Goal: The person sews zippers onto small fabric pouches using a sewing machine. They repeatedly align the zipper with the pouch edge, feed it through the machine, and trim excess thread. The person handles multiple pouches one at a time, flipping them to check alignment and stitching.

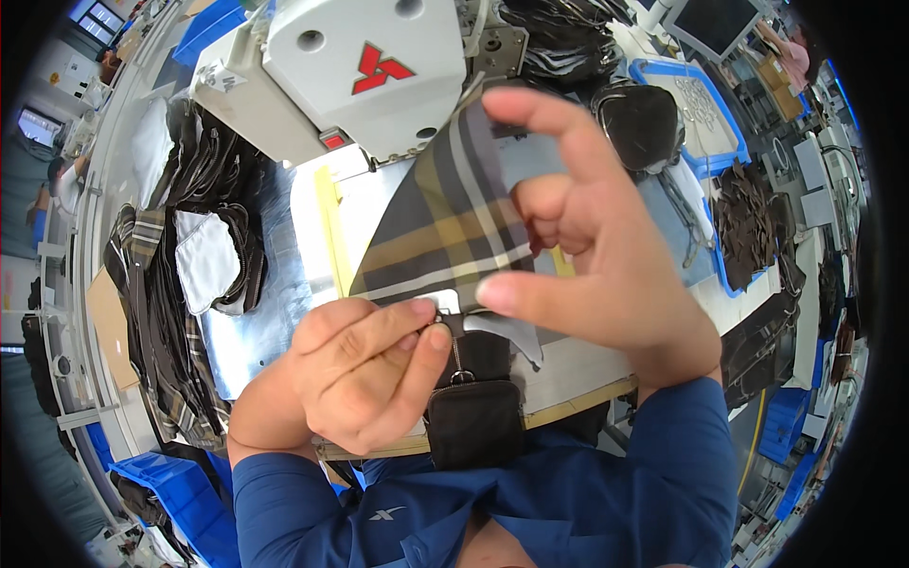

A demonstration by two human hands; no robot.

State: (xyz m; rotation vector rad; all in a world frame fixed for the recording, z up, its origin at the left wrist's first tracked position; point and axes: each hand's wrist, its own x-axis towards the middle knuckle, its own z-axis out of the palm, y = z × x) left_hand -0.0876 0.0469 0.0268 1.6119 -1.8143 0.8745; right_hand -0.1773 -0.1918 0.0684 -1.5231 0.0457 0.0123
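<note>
My left hand [365, 374] pinches a small white tab with a metal fitting [445, 303] at the lower edge of a grey, yellow and white plaid fabric piece [426, 213]. A short chain hangs from there to a small black zipped pouch [473, 426]. My right hand [597, 237] is open around the fabric's right side, thumb and forefinger spread apart, the curled fingers close to its edge; whether they touch it is unclear. Behind the fabric stands a white sewing machine [312, 76], its needle area mostly hidden.
Stacks of dark and plaid pieces [151, 312] lie at left on the worktable [246, 350]. At right are a black pouch [634, 128] and blue trays [734, 133]. A blue bin [175, 502] sits lower left; other people [795, 66] are at the edges.
</note>
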